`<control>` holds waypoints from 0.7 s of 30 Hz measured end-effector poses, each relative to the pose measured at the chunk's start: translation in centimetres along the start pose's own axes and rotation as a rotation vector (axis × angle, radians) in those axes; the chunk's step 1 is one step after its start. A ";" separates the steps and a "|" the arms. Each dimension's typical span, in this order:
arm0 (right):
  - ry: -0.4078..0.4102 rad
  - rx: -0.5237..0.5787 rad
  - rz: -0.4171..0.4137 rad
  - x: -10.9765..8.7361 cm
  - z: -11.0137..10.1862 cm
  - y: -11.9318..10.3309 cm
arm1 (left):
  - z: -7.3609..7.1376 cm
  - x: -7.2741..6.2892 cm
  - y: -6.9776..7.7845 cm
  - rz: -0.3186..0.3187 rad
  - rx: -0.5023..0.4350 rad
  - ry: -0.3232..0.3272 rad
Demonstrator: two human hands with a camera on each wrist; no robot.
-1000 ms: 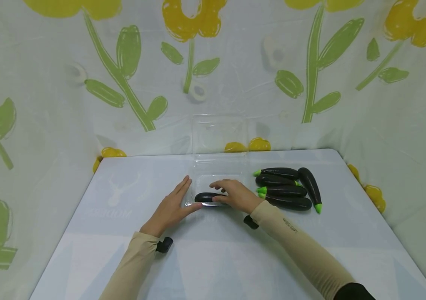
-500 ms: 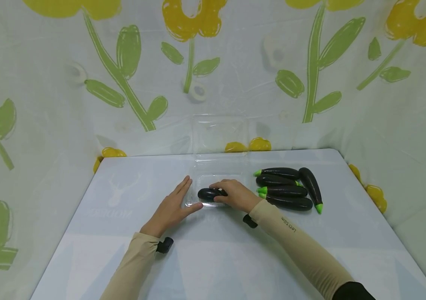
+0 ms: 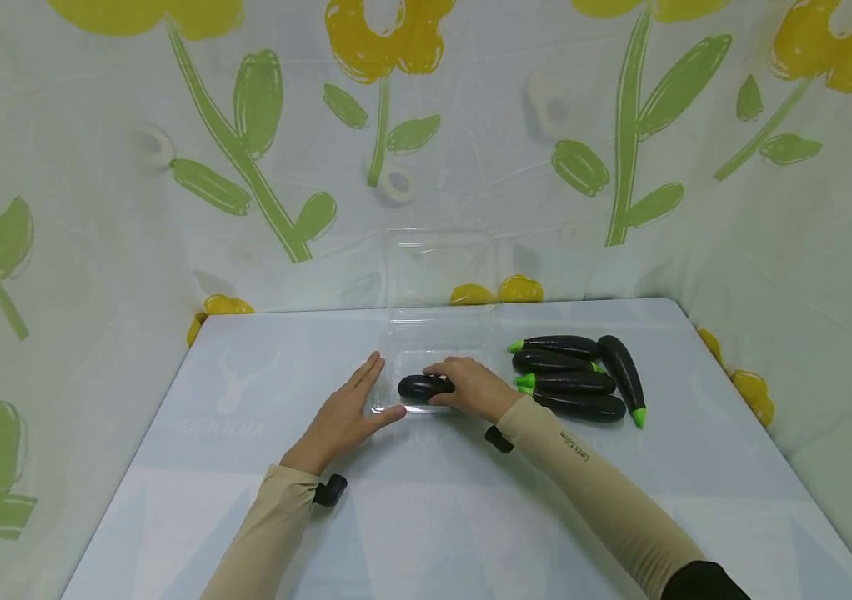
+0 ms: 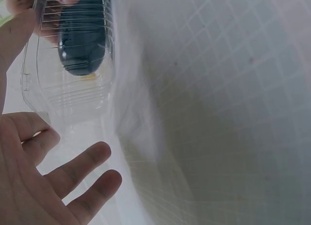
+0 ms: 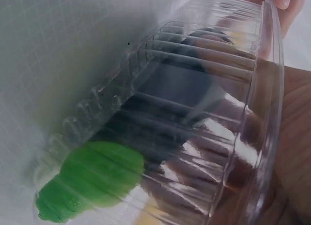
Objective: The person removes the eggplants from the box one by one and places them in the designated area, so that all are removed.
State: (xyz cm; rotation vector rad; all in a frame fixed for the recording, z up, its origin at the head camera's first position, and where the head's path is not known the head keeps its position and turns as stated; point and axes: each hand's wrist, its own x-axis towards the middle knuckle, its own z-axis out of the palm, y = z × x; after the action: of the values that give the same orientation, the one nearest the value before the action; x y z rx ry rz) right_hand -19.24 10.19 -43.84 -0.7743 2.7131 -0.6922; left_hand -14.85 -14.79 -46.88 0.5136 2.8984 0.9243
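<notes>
A dark eggplant lies crosswise inside the near part of a clear plastic clamshell box. My right hand reaches into the box and holds the eggplant, thumb on the near side and fingers on the far side. In the right wrist view its green stem cap shows through the ribbed box wall. My left hand is at the box's left front corner, fingers extended and thumb along the front rim. The left wrist view shows fingertips touching the corner; the other fingers are spread apart.
Several more eggplants lie on the white table, right of the box near my right forearm. The box's clear lid stands raised at the back, by a flower-patterned curtain.
My right hand's fingers have closed around the eggplant, which has moved slightly right and away from the box's front wall. The left hand has stayed in place.
</notes>
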 end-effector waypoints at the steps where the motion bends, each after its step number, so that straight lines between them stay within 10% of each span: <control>1: 0.003 -0.008 0.002 0.0 0.0 0.0 | 0.0 0.0 0.0 0.001 0.001 0.000; 21: 0.084 -0.036 -0.027 -0.5 0.0 0.3 | 0.0 0.1 0.0 0.008 -0.001 0.003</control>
State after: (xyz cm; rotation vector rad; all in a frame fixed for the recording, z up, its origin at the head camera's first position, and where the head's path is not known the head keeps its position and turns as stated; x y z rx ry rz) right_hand -18.95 10.75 -43.93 -0.8089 2.8030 -0.6986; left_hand -14.89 -14.77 -46.90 0.5251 2.9005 0.9284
